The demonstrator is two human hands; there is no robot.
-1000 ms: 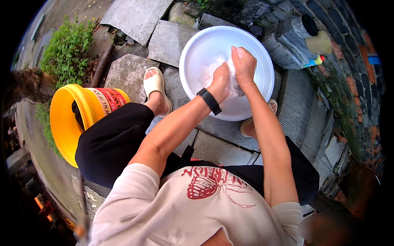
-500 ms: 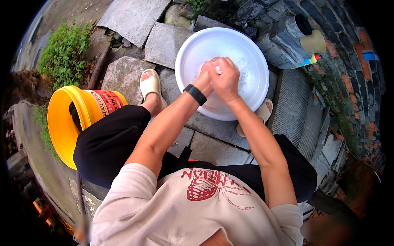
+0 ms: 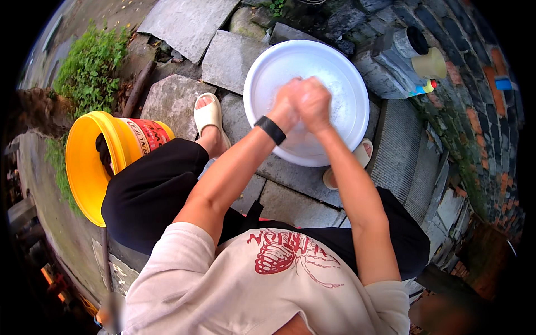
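A round white basin point(image 3: 258, 84) rests on the stone slabs between my feet, with water and suds in it. Over its middle, my left hand point(image 3: 286, 103) and my right hand point(image 3: 315, 105) are pressed together, fingers closed and blurred by motion. Whatever lies between them is hidden; a small white patch showed there earlier. A dark band point(image 3: 270, 129) circles my left wrist.
A yellow bucket point(image 3: 84, 192) lies tipped by my left knee, dark cloth point(image 3: 104, 153) inside. Grey blocks point(image 3: 371, 70) with cups point(image 3: 410, 42) stand right of the basin, against a brick wall point(image 3: 474, 106). Green plants point(image 3: 92, 70) grow at far left.
My clasped hands have shifted slightly to the right over the basin and look more blurred. The white patch between them no longer shows. The whole view has shifted a little.
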